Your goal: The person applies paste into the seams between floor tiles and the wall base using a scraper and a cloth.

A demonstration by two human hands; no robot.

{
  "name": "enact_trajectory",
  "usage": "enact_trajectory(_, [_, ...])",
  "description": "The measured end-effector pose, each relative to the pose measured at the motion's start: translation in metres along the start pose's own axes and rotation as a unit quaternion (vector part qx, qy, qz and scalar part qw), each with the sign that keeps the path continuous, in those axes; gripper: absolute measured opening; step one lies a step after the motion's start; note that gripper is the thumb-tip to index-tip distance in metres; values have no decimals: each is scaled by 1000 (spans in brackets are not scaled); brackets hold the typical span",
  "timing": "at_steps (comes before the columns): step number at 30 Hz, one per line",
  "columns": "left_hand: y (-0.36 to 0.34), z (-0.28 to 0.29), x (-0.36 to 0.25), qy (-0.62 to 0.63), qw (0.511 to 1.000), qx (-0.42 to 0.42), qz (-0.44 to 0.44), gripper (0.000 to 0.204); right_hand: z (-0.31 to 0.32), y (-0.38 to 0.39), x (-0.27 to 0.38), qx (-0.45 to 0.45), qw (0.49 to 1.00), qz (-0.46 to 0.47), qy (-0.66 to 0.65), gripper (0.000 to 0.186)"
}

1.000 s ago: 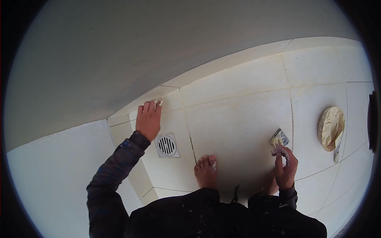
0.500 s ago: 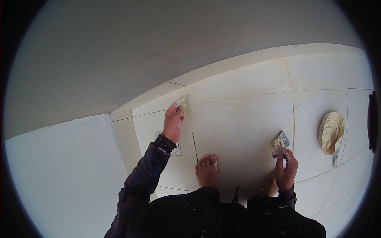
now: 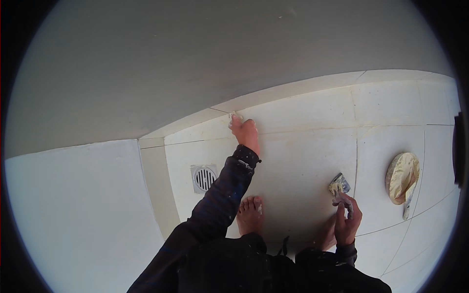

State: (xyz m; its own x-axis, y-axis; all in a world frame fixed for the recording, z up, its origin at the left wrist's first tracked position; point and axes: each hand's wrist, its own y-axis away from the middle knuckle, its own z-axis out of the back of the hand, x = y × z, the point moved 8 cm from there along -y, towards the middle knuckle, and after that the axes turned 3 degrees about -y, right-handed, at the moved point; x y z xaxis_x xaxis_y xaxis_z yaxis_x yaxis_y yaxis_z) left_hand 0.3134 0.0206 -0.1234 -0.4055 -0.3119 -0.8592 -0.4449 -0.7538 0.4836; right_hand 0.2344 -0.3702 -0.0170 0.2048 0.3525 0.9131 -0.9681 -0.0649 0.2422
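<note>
My left hand (image 3: 245, 133) reaches to the foot of the far wall, its fingers closed round a small pale wad (image 3: 233, 117). The wad looks smeared with paste, and the fingers mostly hide it; its kind is unclear. It is up against the tile skirting (image 3: 288, 96), at a joint. Lower right, my right hand (image 3: 349, 220) grips a putty knife (image 3: 340, 184) with cream paste on its dark blade. White smears cover the fingers of that hand. The knife is above the floor tiles (image 3: 303, 161), apart from the wall.
A square floor drain (image 3: 203, 178) with a round slotted grate lies left of my left forearm. On the right a round pan (image 3: 403, 177) holds cream paste, with a smeared tool at its near edge. My bare foot (image 3: 250, 215) stands between my arms. A white wall (image 3: 78, 195) closes the left side.
My left hand has moved right and forward to the skirting, turning as it went, and the drain is now uncovered. My right hand still holds the putty knife in nearly the same place.
</note>
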Motion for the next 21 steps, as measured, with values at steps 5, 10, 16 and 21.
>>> enact_trajectory(5, [-26,-21,31,110,981,86,-136,53,-8,5,0,33,999,-10,-30,24])
enact_trajectory(10, [29,-78,20,306,941,138,36,46,15,7,-7,-7,1000,14,6,26])
enact_trajectory(16, [51,-52,11,367,911,168,89,34,24,8,-8,-14,1000,13,7,26])
enact_trajectory(21, [1,-19,9,390,911,135,21,25,16,7,-5,1,1000,8,-2,26])
